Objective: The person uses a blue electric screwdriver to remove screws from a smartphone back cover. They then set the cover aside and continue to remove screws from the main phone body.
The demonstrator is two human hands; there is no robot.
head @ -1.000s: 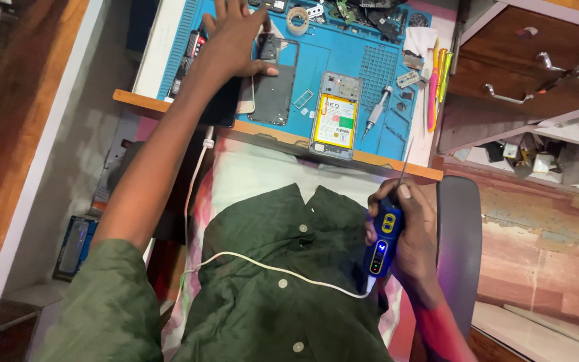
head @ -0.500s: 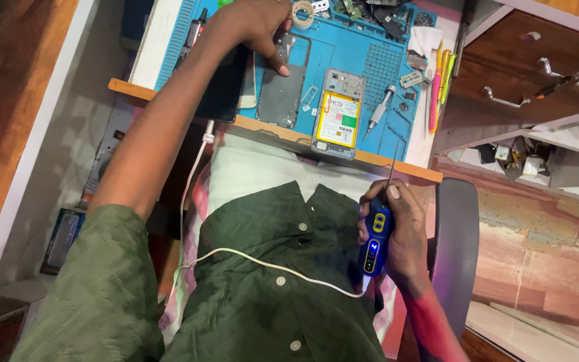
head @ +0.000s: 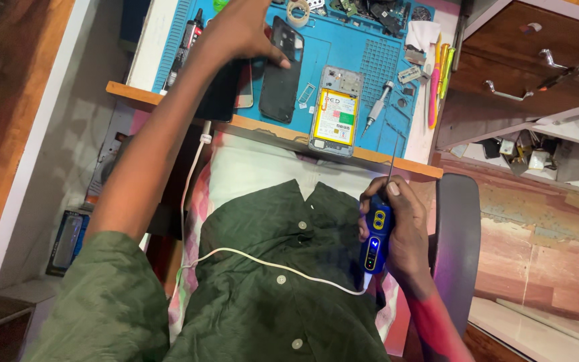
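Head view, from left to right: the left hand (head: 246, 30) reaches out over the blue mat (head: 343, 47) on the worktop (head: 135, 94), its fingers spread and pressing on a dark phone back cover (head: 281, 70), not clenched round it. Just right of that lies an opened phone (head: 334, 110) with its yellow battery showing, long axis running away from the person, near the worktop edge. A small screwdriver (head: 374, 108) lies beside it. Further right and nearer the body, the right hand (head: 403, 231) has its fingers wrapped round a blue powered tool (head: 376, 231) held over the lap; its long axis is near upright in the picture, thin tip (head: 393, 157) pointing toward the worktop edge. A white cable (head: 263, 261) trails from its base across the green shirt. My guess is the cable could snag on a button and jerk the tip, and the phone might slide off the edge
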